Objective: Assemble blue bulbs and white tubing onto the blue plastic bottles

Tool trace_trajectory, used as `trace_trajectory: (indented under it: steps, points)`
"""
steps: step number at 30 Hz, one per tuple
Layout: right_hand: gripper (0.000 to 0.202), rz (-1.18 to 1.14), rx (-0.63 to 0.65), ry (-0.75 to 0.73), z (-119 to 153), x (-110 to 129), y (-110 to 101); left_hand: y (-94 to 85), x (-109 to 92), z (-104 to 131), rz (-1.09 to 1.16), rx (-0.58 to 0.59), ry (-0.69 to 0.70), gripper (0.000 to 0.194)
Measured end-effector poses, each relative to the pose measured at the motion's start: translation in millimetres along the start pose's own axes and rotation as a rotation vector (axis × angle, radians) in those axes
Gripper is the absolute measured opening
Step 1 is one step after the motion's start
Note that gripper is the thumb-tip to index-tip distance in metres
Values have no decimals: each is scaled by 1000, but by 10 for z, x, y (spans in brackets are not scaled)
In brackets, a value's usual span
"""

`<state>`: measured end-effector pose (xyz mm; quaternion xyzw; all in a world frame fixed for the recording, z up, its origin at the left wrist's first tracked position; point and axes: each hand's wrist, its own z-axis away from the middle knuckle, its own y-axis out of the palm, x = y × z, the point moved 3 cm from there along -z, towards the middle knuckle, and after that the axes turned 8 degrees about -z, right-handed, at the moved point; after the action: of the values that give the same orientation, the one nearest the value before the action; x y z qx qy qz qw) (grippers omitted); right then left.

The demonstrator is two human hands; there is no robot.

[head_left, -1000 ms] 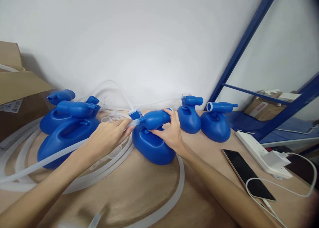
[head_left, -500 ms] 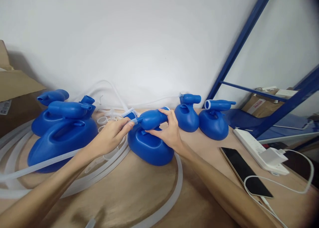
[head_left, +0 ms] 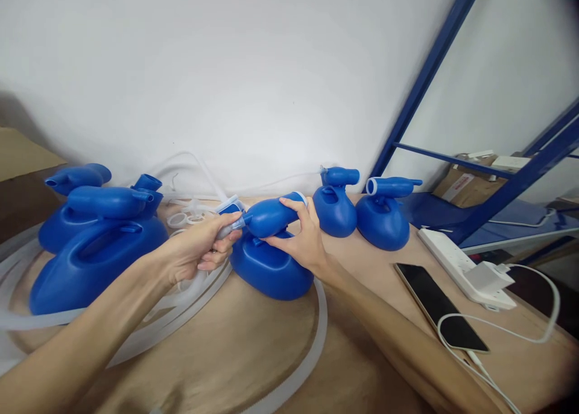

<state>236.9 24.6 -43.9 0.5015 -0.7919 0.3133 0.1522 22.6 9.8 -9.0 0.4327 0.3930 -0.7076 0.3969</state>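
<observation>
My left hand [head_left: 196, 248] pinches the end of a clear plastic hose [head_left: 230, 227] between thumb and fingers. That end sits around the narrow tip of a blue funnel-shaped nozzle [head_left: 268, 216]. My right hand [head_left: 304, 233] grips the nozzle's wider part from the right, near its white-rimmed mouth. Beneath both is a blue urinal bottle [head_left: 274, 272] with a moulded handle, standing on the table [head_left: 217, 353]. How far the tip goes into the hose is hard to see under my left thumb.
Blue bottles with nozzles stand at left [head_left: 90, 269] and back right [head_left: 335, 212]. Clear hose coils [head_left: 154, 344] and pale rings [head_left: 176, 220] lie at left. On the right are a phone [head_left: 441, 305], a power strip [head_left: 452, 266] and a blue shelf frame [head_left: 425, 70]. A cardboard box [head_left: 27, 154] stands left.
My left hand has turned and its lower fingers now show, still at the nozzle's tip. The nozzle has shifted slightly left in view. My right hand keeps its grip.
</observation>
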Motion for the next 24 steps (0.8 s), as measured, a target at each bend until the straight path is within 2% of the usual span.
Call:
trace_trajectory:
  steps: [3, 5, 7, 8, 10, 12, 13, 15, 16, 19, 24]
  points:
    - [74, -18, 0, -44, 0, -15, -13, 26, 1, -15, 139, 75, -170, 52]
    - [76, -32, 8, -45, -13, -43, -17, 31, -14, -8, 128, 100, -168, 54]
    - [77, -52, 20, -14, -36, -83, -18, 22, -21, 9, 32, 79, -100, 56]
    - [77, -66, 23, 8, -49, -103, -18, 10, -25, 20, -59, 37, -25, 57]
    - [80, -103, 21, 53, -70, -136, -16, -24, -42, 52, -361, -107, 220, 54]
    - [83, -136, 19, 94, -80, -154, -12, -48, -46, 104, -758, -336, 496, 46]
    - [84, -150, 19, 110, -80, -157, -9, -55, -32, 130, -951, -471, 590, 43]
    - [85, -167, 22, 131, -75, -153, -3, -63, 14, 158, -1255, -702, 675, 46]
    - [85, -169, 24, 134, -71, -146, -1, -64, 36, 159, -1362, -773, 685, 48]
    - [83, -160, 26, 117, -59, -124, 1, -56, 71, 118, -1569, -800, 712, 52]
    - [80, -156, 21, 41, -46, -119, -4, -118, 86, -6, -1661, -787, 722, 62]
